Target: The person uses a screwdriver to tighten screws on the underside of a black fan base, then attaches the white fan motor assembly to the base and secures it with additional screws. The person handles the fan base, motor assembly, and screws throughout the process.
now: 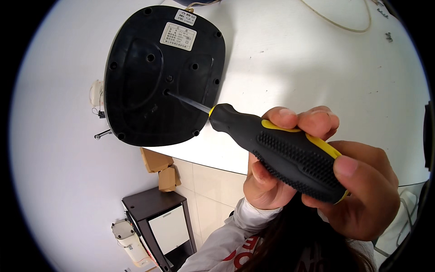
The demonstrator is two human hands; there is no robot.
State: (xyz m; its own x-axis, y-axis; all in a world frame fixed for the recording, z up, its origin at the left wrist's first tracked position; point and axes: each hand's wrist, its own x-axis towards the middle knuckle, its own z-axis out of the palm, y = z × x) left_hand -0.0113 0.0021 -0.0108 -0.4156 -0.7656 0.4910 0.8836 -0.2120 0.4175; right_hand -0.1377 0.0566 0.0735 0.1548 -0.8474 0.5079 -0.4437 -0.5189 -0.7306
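Observation:
Both of my hands are closed around a large screwdriver (294,158) with a black and yellow ribbed handle. My left hand (269,190) grips it from the near left, and my right hand (371,195) wraps around its butt end. The metal shaft slants up and left, its tip at a recessed hole near the middle of a black plastic base (140,109). That base is rounded, with several screw holes around its rim and two white labels (178,36) toward its far end. Whether the tip sits on a screw inside the hole is hidden.
The base lies on a white table (281,72). Small screws (389,37) and a pale cable (349,29) are at the far right. Below the table's edge, cardboard boxes (156,159) and a dark cabinet (156,199) stand on a tiled floor.

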